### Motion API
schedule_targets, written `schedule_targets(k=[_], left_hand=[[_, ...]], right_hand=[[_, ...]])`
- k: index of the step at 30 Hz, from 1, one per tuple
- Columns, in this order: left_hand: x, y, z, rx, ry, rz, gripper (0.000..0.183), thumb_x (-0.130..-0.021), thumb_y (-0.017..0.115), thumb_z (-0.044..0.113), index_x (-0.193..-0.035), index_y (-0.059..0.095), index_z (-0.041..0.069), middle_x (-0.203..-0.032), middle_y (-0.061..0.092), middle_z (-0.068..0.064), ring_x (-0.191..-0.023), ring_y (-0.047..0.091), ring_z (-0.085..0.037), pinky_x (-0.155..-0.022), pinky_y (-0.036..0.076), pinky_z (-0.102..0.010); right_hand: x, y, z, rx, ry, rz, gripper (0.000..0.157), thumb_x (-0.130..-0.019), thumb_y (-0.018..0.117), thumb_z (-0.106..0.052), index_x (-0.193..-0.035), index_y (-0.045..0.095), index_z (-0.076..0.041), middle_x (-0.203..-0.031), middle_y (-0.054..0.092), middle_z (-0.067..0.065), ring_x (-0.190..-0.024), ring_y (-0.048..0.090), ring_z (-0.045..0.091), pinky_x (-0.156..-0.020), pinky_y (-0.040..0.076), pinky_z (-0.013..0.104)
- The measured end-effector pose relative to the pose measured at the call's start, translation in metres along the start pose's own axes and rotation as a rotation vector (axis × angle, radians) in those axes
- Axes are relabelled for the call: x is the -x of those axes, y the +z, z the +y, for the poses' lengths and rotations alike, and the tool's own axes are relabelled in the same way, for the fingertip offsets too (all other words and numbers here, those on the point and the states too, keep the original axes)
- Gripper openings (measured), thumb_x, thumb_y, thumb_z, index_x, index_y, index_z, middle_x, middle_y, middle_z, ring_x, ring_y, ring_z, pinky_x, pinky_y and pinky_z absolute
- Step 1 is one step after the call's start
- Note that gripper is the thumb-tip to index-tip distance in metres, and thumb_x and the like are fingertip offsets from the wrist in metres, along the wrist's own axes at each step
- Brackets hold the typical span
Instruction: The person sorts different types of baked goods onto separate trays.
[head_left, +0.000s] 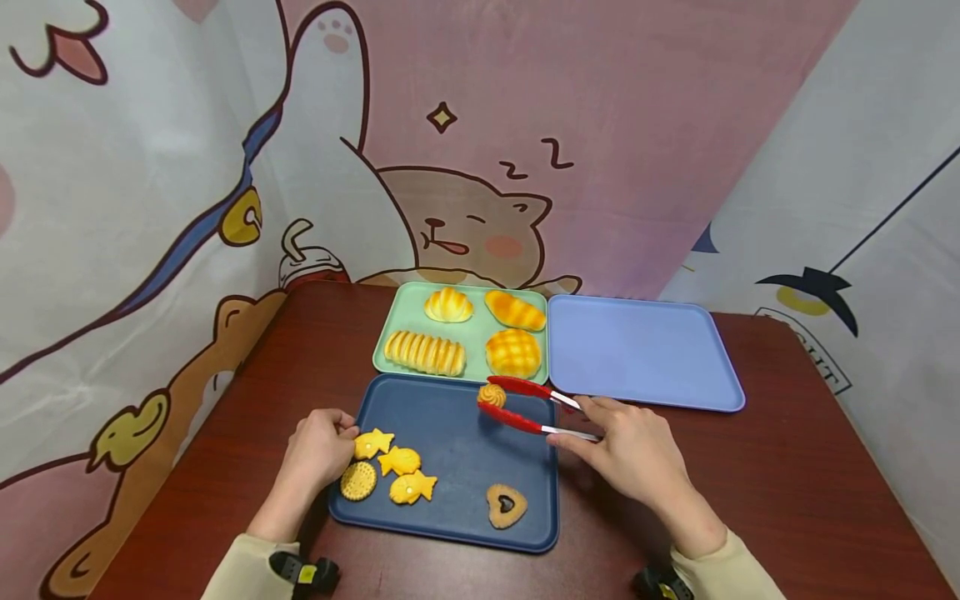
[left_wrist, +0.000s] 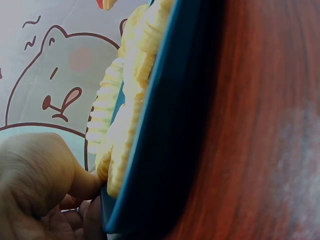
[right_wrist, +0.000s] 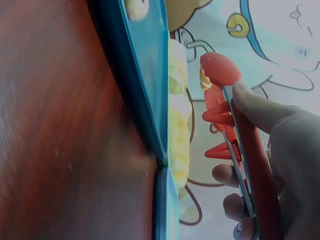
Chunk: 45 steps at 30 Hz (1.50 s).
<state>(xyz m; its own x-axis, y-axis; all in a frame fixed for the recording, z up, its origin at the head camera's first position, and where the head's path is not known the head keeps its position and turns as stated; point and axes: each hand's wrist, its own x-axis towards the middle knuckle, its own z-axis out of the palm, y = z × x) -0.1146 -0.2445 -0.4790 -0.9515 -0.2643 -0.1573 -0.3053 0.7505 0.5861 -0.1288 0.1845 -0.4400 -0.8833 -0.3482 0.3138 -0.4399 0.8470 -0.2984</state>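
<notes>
My left hand (head_left: 318,446) pinches the left rim of the dark blue tray (head_left: 465,467), thumb at the edge beside the crackers. In my right hand (head_left: 641,446) is a pair of red tongs (head_left: 521,386) with metal arms. Between the tong tips a small swirled cookie (head_left: 492,396) is held above the tray's upper right part. Several fish-shaped crackers (head_left: 411,487) and a round cracker (head_left: 358,481) lie at the tray's left side. Toward its lower right is a heart-shaped cookie (head_left: 506,506) with a dark centre.
Behind the dark tray stands a green tray (head_left: 474,354) bearing a croissant (head_left: 448,306), a ridged loaf (head_left: 424,353), a long bun (head_left: 514,310) and a round checked bun (head_left: 513,353). To its right lies a light blue tray (head_left: 641,350). A printed curtain (head_left: 622,150) hangs behind the brown table (head_left: 780,467).
</notes>
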Motion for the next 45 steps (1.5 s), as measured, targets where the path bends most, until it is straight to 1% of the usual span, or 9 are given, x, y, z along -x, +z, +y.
schedule_targets(k=[6, 10, 13, 16, 22, 27, 32, 36, 45], left_hand=[[0.000, -0.001, 0.000, -0.008, 0.006, 0.001, 0.015, -0.100, 0.068, 0.013, -0.106, 0.075, 0.002, -0.095, 0.071, -0.011, -0.084, 0.062, -0.032, -0.069, 0.050, -0.046], [0.000, -0.001, 0.001, -0.006, 0.002, -0.001, 0.015, -0.100, 0.068, 0.013, -0.106, 0.075, 0.002, -0.095, 0.070, -0.011, -0.083, 0.062, -0.032, -0.069, 0.050, -0.046], [0.000, -0.001, 0.001, -0.005, -0.003, -0.004, 0.016, -0.100, 0.068, 0.014, -0.107, 0.075, 0.001, -0.095, 0.070, -0.011, -0.083, 0.061, -0.032, -0.068, 0.050, -0.045], [0.000, -0.001, 0.001, -0.005, -0.005, -0.005, 0.016, -0.100, 0.068, 0.014, -0.107, 0.075, 0.001, -0.095, 0.070, -0.011, -0.082, 0.062, -0.031, -0.067, 0.050, -0.044], [0.001, -0.001, 0.001, -0.008, -0.003, -0.001, 0.016, -0.100, 0.069, 0.014, -0.107, 0.075, 0.001, -0.094, 0.070, -0.012, -0.081, 0.061, -0.031, -0.066, 0.050, -0.043], [0.001, -0.001, 0.002, -0.011, 0.002, 0.003, 0.016, -0.100, 0.069, 0.014, -0.107, 0.075, 0.000, -0.095, 0.070, -0.012, -0.082, 0.061, -0.031, -0.066, 0.050, -0.043], [0.002, -0.001, 0.002, -0.015, 0.005, 0.007, 0.017, -0.100, 0.068, 0.014, -0.107, 0.075, 0.001, -0.095, 0.070, -0.012, -0.082, 0.062, -0.031, -0.066, 0.049, -0.043], [0.002, -0.001, 0.002, -0.015, 0.005, 0.006, 0.017, -0.100, 0.068, 0.014, -0.107, 0.075, 0.001, -0.095, 0.070, -0.012, -0.082, 0.062, -0.031, -0.066, 0.049, -0.043], [0.002, -0.001, 0.002, -0.017, 0.012, 0.010, 0.016, -0.099, 0.069, 0.013, -0.106, 0.075, 0.001, -0.094, 0.070, -0.012, -0.081, 0.062, -0.031, -0.066, 0.048, -0.043]], right_hand=[[-0.002, -0.009, 0.019, 0.043, 0.021, 0.042, 0.075, -0.085, 0.077, -0.069, -0.127, 0.078, -0.006, -0.112, 0.077, 0.010, -0.069, 0.066, 0.020, -0.056, 0.052, 0.037], [-0.004, -0.014, 0.033, 0.050, 0.050, 0.051, 0.074, -0.086, 0.077, -0.067, -0.127, 0.077, -0.005, -0.111, 0.077, 0.012, -0.065, 0.061, 0.017, -0.052, 0.046, 0.033], [-0.004, -0.015, 0.041, 0.042, 0.069, 0.063, 0.070, -0.085, 0.081, -0.063, -0.126, 0.077, -0.006, -0.104, 0.077, 0.010, -0.061, 0.054, 0.014, -0.049, 0.042, 0.030], [-0.005, -0.016, 0.050, 0.038, 0.097, 0.074, 0.069, -0.084, 0.084, -0.059, -0.127, 0.077, -0.006, -0.098, 0.077, 0.008, -0.062, 0.053, 0.014, -0.048, 0.041, 0.030], [-0.004, -0.018, 0.063, 0.039, 0.159, 0.046, 0.071, -0.084, 0.084, -0.058, -0.132, 0.075, -0.007, -0.098, 0.076, 0.009, -0.067, 0.055, 0.019, -0.051, 0.041, 0.033], [-0.004, -0.017, 0.071, 0.057, 0.187, 0.033, 0.074, -0.085, 0.082, -0.061, -0.133, 0.074, -0.006, -0.109, 0.077, 0.014, -0.075, 0.062, 0.024, -0.054, 0.044, 0.035], [-0.003, -0.015, 0.079, 0.071, 0.215, 0.013, 0.081, -0.086, 0.076, -0.068, -0.135, 0.072, -0.004, -0.119, 0.074, 0.020, -0.087, 0.068, 0.033, -0.061, 0.052, 0.046], [-0.003, -0.014, 0.084, 0.074, 0.235, -0.020, 0.086, -0.087, 0.072, -0.072, -0.138, 0.069, -0.002, -0.124, 0.072, 0.024, -0.094, 0.068, 0.039, -0.067, 0.054, 0.054], [-0.001, -0.009, 0.092, 0.075, 0.249, -0.041, 0.088, -0.087, 0.071, -0.073, -0.139, 0.068, -0.002, -0.124, 0.071, 0.027, -0.095, 0.068, 0.041, -0.067, 0.054, 0.055]])
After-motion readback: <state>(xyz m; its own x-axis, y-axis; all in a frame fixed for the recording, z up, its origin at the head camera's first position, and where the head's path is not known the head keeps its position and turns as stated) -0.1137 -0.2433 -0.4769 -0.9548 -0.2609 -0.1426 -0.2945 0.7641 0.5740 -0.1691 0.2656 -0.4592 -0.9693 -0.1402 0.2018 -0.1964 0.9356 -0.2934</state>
